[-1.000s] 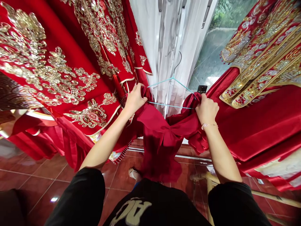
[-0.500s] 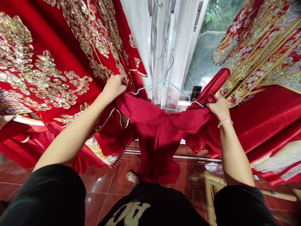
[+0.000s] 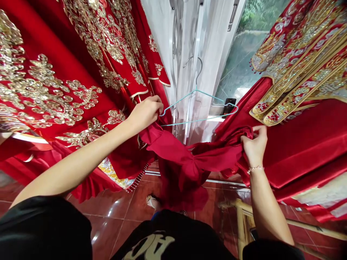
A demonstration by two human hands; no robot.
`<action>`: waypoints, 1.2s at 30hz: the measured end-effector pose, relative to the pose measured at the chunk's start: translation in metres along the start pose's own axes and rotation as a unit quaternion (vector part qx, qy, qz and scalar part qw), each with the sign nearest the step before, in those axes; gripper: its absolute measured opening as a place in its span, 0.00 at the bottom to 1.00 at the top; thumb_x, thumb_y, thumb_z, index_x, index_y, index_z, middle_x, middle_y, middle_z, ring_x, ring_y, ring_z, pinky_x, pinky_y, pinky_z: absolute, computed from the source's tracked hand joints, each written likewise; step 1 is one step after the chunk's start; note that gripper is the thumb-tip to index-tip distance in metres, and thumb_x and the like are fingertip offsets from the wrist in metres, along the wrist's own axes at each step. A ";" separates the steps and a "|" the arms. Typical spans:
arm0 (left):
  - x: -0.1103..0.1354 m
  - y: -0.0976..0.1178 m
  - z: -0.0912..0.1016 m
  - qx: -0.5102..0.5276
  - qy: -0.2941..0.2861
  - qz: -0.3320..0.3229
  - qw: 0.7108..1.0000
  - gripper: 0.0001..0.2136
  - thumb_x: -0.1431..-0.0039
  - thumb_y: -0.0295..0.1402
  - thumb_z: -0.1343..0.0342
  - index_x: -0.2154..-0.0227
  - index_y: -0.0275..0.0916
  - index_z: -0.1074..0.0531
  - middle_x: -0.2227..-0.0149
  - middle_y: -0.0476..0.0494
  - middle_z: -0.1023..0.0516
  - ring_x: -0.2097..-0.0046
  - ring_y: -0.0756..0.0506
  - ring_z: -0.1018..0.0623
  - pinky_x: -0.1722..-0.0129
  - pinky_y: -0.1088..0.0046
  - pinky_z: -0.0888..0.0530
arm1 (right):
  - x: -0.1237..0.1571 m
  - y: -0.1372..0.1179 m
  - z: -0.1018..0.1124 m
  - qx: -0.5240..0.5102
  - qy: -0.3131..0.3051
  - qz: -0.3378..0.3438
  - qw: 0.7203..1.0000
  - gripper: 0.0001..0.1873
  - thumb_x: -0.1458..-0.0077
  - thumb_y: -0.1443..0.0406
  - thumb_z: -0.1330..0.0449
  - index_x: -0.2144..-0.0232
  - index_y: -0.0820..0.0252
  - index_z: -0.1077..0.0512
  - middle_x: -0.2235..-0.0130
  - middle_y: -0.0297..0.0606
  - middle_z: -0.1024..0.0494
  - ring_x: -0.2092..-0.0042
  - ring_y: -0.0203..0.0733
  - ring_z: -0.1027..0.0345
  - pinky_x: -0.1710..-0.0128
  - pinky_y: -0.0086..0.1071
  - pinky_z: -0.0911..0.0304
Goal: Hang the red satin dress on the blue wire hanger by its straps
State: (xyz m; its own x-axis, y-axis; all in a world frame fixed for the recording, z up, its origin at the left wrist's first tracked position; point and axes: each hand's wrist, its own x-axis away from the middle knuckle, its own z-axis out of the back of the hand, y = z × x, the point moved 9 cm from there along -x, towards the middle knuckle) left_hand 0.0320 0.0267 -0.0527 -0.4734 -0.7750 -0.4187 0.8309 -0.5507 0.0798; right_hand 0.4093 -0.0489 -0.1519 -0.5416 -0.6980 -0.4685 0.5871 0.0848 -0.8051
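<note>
A plain deep-red dress (image 3: 175, 151) with a gathered knot at its front hangs between my two hands. My left hand (image 3: 146, 112) is closed at the dress's left shoulder, right where the left end of a light-blue wire hanger (image 3: 187, 122) meets the cloth. Its fingertips are partly hidden. My right hand (image 3: 255, 141) pinches the bunched right side of the dress. The hanger's right end is bare, above and apart from the cloth in my right hand. Its metal hook points up and catches on nothing that I can see.
Red gowns with gold beadwork (image 3: 81, 90) hang close on the left, and embroidered red garments (image 3: 298, 83) on the right. A phone (image 3: 229, 107) stands by the glass door (image 3: 244, 54). A bamboo frame (image 3: 241, 227) stands on the red tiled floor (image 3: 114, 224) at lower right.
The right side of the dress has come off the hanger's right end and moved down with my right hand. My left hand has shifted a little right and down; the hanger now tilts.
</note>
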 end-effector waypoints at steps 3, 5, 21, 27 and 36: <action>-0.009 -0.003 0.007 0.044 0.023 -0.012 0.999 0.14 0.57 0.19 0.53 0.72 0.37 0.25 0.58 0.43 0.25 0.52 0.41 0.24 0.48 0.59 0.27 | 0.006 -0.050 -0.028 0.066 -0.077 0.088 0.991 0.37 0.56 0.71 0.47 0.40 0.59 0.41 0.63 0.37 0.25 0.66 0.41 0.32 0.64 0.33 0.37; -0.012 -0.005 0.012 0.068 0.042 -0.010 0.997 0.13 0.58 0.19 0.54 0.72 0.36 0.26 0.58 0.43 0.25 0.52 0.41 0.24 0.47 0.58 0.27 | 0.016 -0.077 -0.063 0.131 -0.181 0.144 0.964 0.42 0.52 0.71 0.49 0.33 0.56 0.46 0.62 0.38 0.22 0.66 0.42 0.30 0.62 0.34 0.36; -0.020 -0.002 0.012 0.081 0.073 -0.044 0.993 0.10 0.58 0.20 0.53 0.77 0.38 0.29 0.49 0.43 0.27 0.52 0.44 0.26 0.47 0.61 0.27 | 0.052 -0.108 -0.152 0.322 -0.364 0.216 0.847 0.37 0.47 0.74 0.50 0.35 0.54 0.38 0.52 0.49 0.20 0.50 0.58 0.26 0.54 0.41 0.35; -0.021 -0.035 0.011 0.052 0.069 -0.013 0.996 0.09 0.57 0.20 0.53 0.79 0.38 0.30 0.49 0.42 0.28 0.45 0.39 0.30 0.39 0.54 0.35 | 0.049 -0.105 -0.141 0.352 -0.332 0.184 0.856 0.34 0.43 0.74 0.51 0.36 0.53 0.37 0.53 0.49 0.20 0.52 0.55 0.25 0.56 0.39 0.36; 0.050 -0.083 -0.042 -0.025 -0.010 0.064 0.998 0.14 0.52 0.19 0.54 0.77 0.38 0.24 0.50 0.38 0.27 0.47 0.37 0.30 0.42 0.54 0.32 | 0.057 -0.097 -0.142 0.348 -0.333 0.181 0.857 0.37 0.45 0.73 0.51 0.33 0.54 0.42 0.57 0.49 0.20 0.55 0.55 0.25 0.58 0.39 0.36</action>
State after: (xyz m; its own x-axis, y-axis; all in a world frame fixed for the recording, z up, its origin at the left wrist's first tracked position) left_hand -0.0483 0.0471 -0.1181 -0.3684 -0.8441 -0.3895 0.8981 -0.4314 0.0855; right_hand 0.2360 0.0042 -0.1527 0.0807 -0.9864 -0.1433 0.9865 0.0997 -0.1303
